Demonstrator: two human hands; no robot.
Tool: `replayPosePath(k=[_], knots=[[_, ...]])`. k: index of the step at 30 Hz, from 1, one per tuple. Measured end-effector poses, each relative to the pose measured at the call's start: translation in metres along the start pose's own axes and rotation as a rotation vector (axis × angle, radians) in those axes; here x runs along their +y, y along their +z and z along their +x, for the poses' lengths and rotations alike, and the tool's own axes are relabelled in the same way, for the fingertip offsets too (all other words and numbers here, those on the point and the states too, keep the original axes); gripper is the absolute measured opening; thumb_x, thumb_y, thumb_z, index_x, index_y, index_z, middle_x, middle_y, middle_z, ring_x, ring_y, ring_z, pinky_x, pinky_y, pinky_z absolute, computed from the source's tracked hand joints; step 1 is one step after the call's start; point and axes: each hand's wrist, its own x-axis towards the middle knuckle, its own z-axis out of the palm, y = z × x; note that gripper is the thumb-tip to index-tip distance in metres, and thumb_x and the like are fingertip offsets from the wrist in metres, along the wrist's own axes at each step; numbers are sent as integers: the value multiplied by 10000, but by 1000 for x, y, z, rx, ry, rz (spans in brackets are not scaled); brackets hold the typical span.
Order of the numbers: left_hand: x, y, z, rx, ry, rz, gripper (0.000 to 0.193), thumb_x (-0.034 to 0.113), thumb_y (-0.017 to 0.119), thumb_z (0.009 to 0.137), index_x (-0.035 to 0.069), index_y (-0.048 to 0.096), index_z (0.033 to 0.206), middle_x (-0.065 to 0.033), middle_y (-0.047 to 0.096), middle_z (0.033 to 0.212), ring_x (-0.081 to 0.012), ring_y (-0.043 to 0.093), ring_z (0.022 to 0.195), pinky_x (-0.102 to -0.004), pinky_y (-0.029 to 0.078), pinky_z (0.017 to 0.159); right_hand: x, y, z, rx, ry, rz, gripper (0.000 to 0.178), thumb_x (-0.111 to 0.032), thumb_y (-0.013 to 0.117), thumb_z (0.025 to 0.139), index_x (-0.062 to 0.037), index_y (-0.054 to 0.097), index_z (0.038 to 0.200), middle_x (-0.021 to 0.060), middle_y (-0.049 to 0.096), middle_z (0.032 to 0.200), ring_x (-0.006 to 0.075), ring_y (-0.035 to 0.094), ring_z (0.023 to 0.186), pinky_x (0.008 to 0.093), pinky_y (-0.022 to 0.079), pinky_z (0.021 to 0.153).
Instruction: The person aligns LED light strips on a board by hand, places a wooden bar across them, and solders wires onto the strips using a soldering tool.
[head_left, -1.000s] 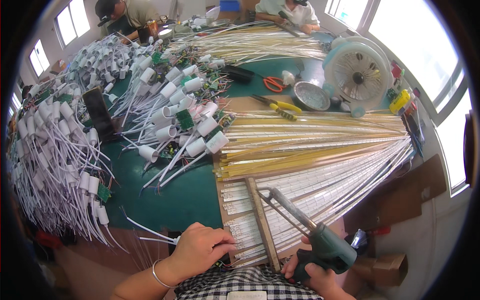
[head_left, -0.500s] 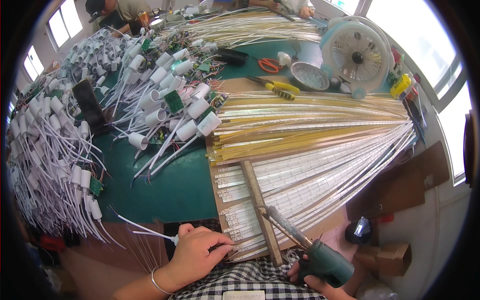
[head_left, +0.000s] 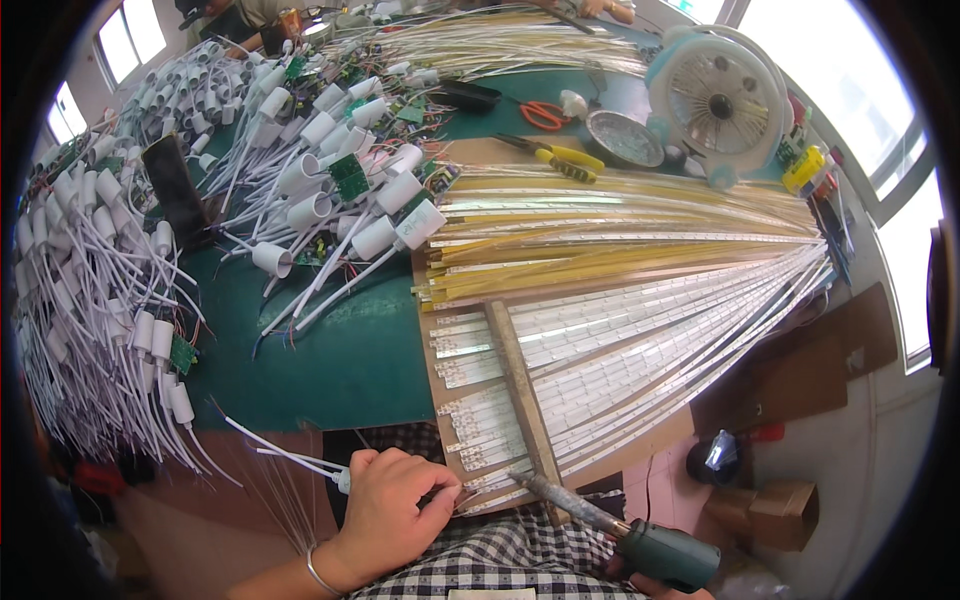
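Note:
My left hand (head_left: 395,510) is closed, fingertips pinched at the end of the nearest white LED strip. A white cable (head_left: 290,452) with a white cap runs out from under its fingers to the left; what sits between the fingertips is too small to make out. My right hand (head_left: 655,588), mostly hidden at the lower edge, grips a dark green soldering gun (head_left: 672,555). Its metal barrel points left, the tip close to the near strips and right of my left fingertips. Several white LED strips (head_left: 600,360) fan out under a wooden bar (head_left: 522,390).
Yellow-backed strips (head_left: 560,270) lie beyond the white ones. White tubes (head_left: 372,238) with cables and circuit boards are heaped at left, beside a phone (head_left: 175,190). Yellow-handled pliers (head_left: 565,160), orange scissors (head_left: 543,115), a metal bowl (head_left: 625,138) and a fan (head_left: 715,100) stand farther back.
The soldering gun has swung down and toward me, its tip now lower, nearer the strip ends. My left hand has barely shifted. The view has moved slightly.

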Motion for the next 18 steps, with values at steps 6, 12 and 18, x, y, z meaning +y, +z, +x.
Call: replayPosePath(k=[6,12,18], knots=[[2,6,-2,62,-22,18,55,172,687,768,140,649,743,30,597,674,-169,521,696,-361,285,741,-8,-5,3,54,31,-157,506,0,693,806,12,505,1275,120,610,1122,214,591,975,329,465,867],[3,5,-4,104,-43,-47,58,171,699,763,141,655,739,45,597,667,-158,518,672,-353,285,745,0,4,4,96,-117,-318,477,-60,695,817,9,519,1255,113,617,1093,229,594,976,326,460,884],[4,5,-3,86,-72,-70,67,169,701,756,139,646,734,50,593,662,-158,514,681,-357,287,753,2,4,7,77,-230,-355,458,-124,702,828,3,535,1235,114,620,1096,225,596,993,326,459,885]])
